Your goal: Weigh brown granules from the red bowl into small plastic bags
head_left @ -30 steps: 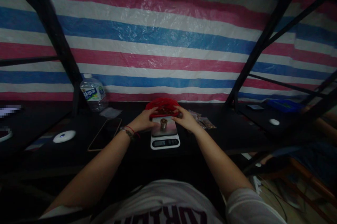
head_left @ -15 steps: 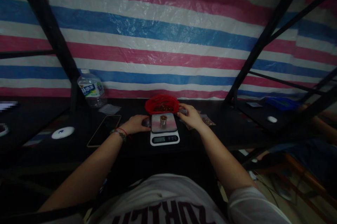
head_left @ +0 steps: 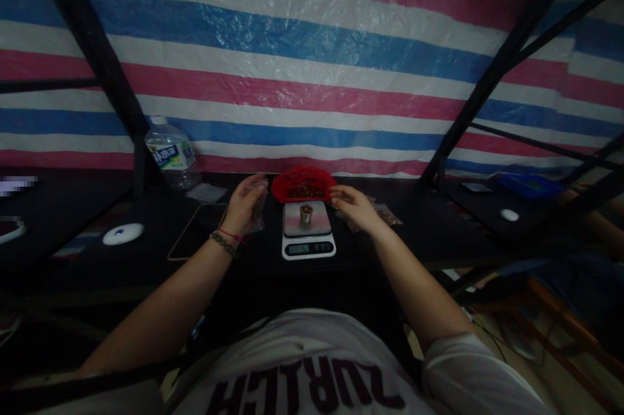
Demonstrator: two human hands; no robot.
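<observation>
A white kitchen scale (head_left: 309, 250) stands in front of me, with a small metal cup (head_left: 306, 214) full of brown pieces upright on its plate. Behind it is a red basket (head_left: 283, 188) with more small brown pieces inside. To the left of the scale, my left hand (head_left: 242, 205) is closed on a clear plastic bag (head_left: 260, 205), raised a little above the table. My right hand (head_left: 358, 210) hovers by the basket's right edge, fingers curved and apart, nothing visible in them. Beneath and beside it lie small clear bags of brown pieces (head_left: 389, 214).
A phone (head_left: 195, 233), some flat clear bags (head_left: 207, 192) and a large plastic bottle (head_left: 173, 155) are on the left. White oval devices (head_left: 123, 233) sit on both sides. Black frame posts (head_left: 463, 109) flank me. At far right are a blue tray (head_left: 529, 186) and another person's arm.
My left hand has lifted from the scale's left side, and the plastic bag now shows in it. My right hand's fingers have spread; the shiny thing by them no longer shows. The view has shifted slightly.
</observation>
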